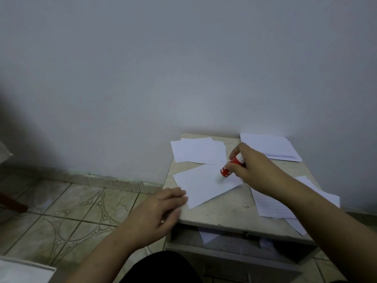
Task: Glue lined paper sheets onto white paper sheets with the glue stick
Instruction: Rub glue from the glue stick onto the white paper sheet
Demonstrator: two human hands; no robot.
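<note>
left hand (161, 209): fingers straight, flat on near-left corner of the white sheet (206, 183), likely pinning it against sliding | white sheet: between both hands on the small table (224, 213) | right hand (253, 168): pinches glue stick (231, 164), tip tilted down onto sheet, apparently spreading glue | lined sheets (271, 203): under right forearm, within reach

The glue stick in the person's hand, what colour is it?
Red with a white end, seen in the head view: glue stick.

One glue stick (230, 165), two hands, four paper lots — one single sheet (204, 184).
</note>
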